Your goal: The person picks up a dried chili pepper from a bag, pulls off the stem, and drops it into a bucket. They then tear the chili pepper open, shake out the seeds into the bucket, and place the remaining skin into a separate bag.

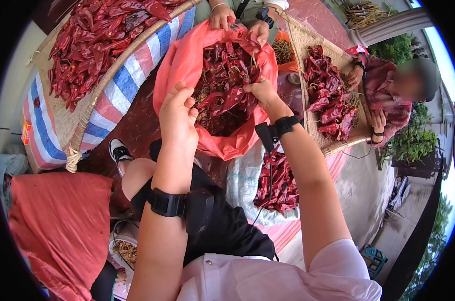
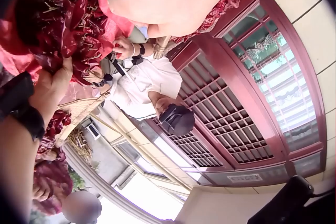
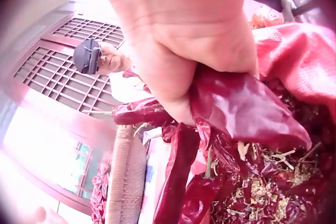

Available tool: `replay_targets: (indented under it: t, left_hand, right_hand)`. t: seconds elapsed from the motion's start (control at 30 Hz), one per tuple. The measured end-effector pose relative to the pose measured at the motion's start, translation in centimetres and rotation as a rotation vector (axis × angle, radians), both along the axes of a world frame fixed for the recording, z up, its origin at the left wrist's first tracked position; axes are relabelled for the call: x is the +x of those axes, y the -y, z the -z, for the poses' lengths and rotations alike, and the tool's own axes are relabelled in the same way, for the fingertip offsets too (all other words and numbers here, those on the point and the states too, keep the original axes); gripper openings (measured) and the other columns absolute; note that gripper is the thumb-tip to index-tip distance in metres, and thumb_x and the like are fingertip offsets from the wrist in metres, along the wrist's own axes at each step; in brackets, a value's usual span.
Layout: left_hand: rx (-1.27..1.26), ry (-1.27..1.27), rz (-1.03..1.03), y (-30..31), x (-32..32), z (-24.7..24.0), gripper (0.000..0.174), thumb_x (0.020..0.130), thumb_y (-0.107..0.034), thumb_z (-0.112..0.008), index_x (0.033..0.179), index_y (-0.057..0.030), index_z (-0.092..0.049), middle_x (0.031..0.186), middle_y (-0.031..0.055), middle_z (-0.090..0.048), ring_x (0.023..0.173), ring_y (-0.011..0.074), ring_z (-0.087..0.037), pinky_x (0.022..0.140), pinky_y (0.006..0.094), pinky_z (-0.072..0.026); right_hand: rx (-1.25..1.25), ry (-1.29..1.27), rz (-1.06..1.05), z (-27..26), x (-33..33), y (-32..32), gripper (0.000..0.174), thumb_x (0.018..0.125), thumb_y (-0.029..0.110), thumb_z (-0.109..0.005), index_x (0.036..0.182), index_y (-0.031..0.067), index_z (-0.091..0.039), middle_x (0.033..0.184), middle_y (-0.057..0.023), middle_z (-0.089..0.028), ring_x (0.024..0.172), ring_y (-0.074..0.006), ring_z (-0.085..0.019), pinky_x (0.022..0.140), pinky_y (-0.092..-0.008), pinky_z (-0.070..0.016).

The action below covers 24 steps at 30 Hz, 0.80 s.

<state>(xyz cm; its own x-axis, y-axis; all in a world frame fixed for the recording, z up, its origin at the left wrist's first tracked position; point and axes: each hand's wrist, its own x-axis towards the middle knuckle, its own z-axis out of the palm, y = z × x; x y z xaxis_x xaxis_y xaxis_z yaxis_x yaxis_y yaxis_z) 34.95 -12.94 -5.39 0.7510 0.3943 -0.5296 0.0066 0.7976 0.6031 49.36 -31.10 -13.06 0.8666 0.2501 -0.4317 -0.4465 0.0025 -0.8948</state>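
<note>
A red woven sack (image 1: pixel 220 145) stands open in front of me, with dried red chili peppers (image 1: pixel 230 62), stems and yellowish crumbs inside. Over the sack's right side, my right hand (image 1: pixel 264 94) grips dried chili peppers; the right wrist view shows a large glossy chili pepper (image 3: pixel 244 108) between thumb and fingers, with longer ones hanging beside it. My left hand (image 1: pixel 178 118) is raised at the sack's left rim, palm turned up and fingers loosely bent, with nothing visible in it. In the left wrist view the left hand (image 2: pixel 157 1) fills the top, its fingertips mostly hidden.
Across the sack, another person's hands (image 1: pixel 220 17) hold its far rim. A wicker tray (image 1: pixel 89 113) heaped with chilies is at left, on striped cloth. At right, a second person sits by another woven tray (image 1: pixel 300 47). A white sack (image 1: pixel 237 175) of chilies stands nearer me.
</note>
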Motion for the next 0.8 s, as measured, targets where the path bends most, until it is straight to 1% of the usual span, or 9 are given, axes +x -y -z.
replay_targets:
  t: [0.2, 0.33, 0.47, 0.5, 0.6, 0.63, 0.7, 0.77, 0.8]
  left_hand:
    - [0.0, -0.005, -0.008, 0.1, -0.2, 0.1, 0.02, 0.076, -0.007, -0.059, 0.094, -0.0151, -0.054, 0.077, -0.0069, -0.051, 0.064, 0.0035, -0.048, 0.058, 0.0204, -0.0342]
    - [0.007, -0.016, -0.016, 0.0, -0.2, 0.0, 0.02, 0.076, -0.007, -0.059, 0.093, -0.0154, -0.054, 0.077, -0.0072, -0.051, 0.064, 0.0034, -0.048, 0.058, 0.02, -0.0341]
    - [-0.004, -0.026, -0.029, 0.1, 0.0, -0.1, 0.019, 0.075, -0.006, -0.06, 0.091, -0.0149, -0.055, 0.077, -0.0073, -0.051, 0.063, 0.0029, -0.046, 0.056, 0.0189, -0.0334]
    - [-0.009, -0.03, -0.035, 0.2, 0.0, -0.2, 0.019, 0.074, -0.005, -0.06, 0.09, -0.0145, -0.056, 0.077, -0.0074, -0.051, 0.062, 0.0026, -0.044, 0.055, 0.0182, -0.0328]
    - [-0.006, -0.064, -0.042, 0.2, 0.0, -0.3, 0.019, 0.074, -0.006, -0.06, 0.09, -0.0146, -0.056, 0.077, -0.0073, -0.051, 0.062, 0.0026, -0.043, 0.055, 0.0183, -0.0329]
    - [-0.004, -0.061, -0.04, 0.1, 0.0, -0.2, 0.019, 0.074, -0.006, -0.06, 0.09, -0.0146, -0.056, 0.077, -0.0073, -0.051, 0.062, 0.0026, -0.043, 0.055, 0.0183, -0.0329]
    - [0.023, -0.048, -0.011, -0.1, -0.1, 0.3, 0.022, 0.076, -0.007, -0.06, 0.096, -0.0145, -0.054, 0.078, -0.007, -0.052, 0.063, 0.0033, -0.047, 0.057, 0.0197, -0.0346]
    - [0.03, -0.053, -0.006, -0.2, -0.1, 0.3, 0.022, 0.076, -0.007, -0.06, 0.096, -0.0144, -0.054, 0.078, -0.0069, -0.052, 0.064, 0.0034, -0.047, 0.057, 0.0196, -0.0345]
    - [0.036, -0.06, -0.005, -0.1, -0.1, 0.2, 0.022, 0.076, -0.007, -0.06, 0.096, -0.0143, -0.054, 0.078, -0.0068, -0.051, 0.064, 0.0036, -0.047, 0.057, 0.0195, -0.0344]
  right_hand:
    - [0.104, -0.045, -0.007, -0.2, 0.2, 0.4, 0.037, 0.064, -0.016, -0.056, 0.098, -0.0001, -0.057, 0.086, -0.0099, -0.062, 0.07, -0.0216, -0.061, 0.064, -0.0349, -0.0518]
    - [0.149, -0.1, 0.008, -0.8, 0.5, 0.6, 0.034, 0.067, -0.015, -0.054, 0.098, -0.0006, -0.056, 0.087, -0.01, -0.062, 0.072, -0.0227, -0.061, 0.066, -0.0359, -0.0523]
    - [0.11, -0.139, 0.02, -1.5, 1.1, 1.4, 0.031, 0.069, -0.014, -0.052, 0.097, -0.0009, -0.057, 0.087, -0.0109, -0.062, 0.074, -0.0236, -0.061, 0.068, -0.0365, -0.0525]
    - [0.128, -0.124, 0.021, -2.6, 0.7, 1.3, 0.029, 0.07, -0.012, -0.052, 0.096, -0.0014, -0.057, 0.087, -0.0111, -0.062, 0.074, -0.0237, -0.061, 0.068, -0.0364, -0.0525]
    - [0.131, -0.142, 0.035, -2.9, 1.3, 2.2, 0.028, 0.071, -0.012, -0.051, 0.096, -0.0014, -0.057, 0.087, -0.0111, -0.062, 0.074, -0.0235, -0.061, 0.068, -0.0367, -0.0525]
    - [0.171, -0.088, 0.026, -2.9, 1.6, 2.4, 0.029, 0.072, -0.011, -0.051, 0.099, -0.0008, -0.056, 0.088, -0.011, -0.062, 0.075, -0.0236, -0.062, 0.069, -0.037, -0.0527]
    - [0.199, -0.131, 0.061, -4.0, 2.5, 3.1, 0.029, 0.074, -0.01, -0.05, 0.1, -0.0003, -0.055, 0.088, -0.011, -0.062, 0.075, -0.0237, -0.062, 0.069, -0.0374, -0.0528]
    - [0.248, -0.188, 0.124, -6.0, 2.9, 4.1, 0.028, 0.077, -0.009, -0.047, 0.103, 0.0012, -0.054, 0.092, -0.0118, -0.061, 0.077, -0.0245, -0.062, 0.07, -0.0386, -0.0532]
    - [0.192, -0.181, 0.095, -5.4, 4.4, 5.7, 0.016, 0.079, 0.0, -0.051, 0.094, -0.0021, -0.056, 0.085, -0.0107, -0.063, 0.076, -0.022, -0.062, 0.075, -0.0367, -0.0519]
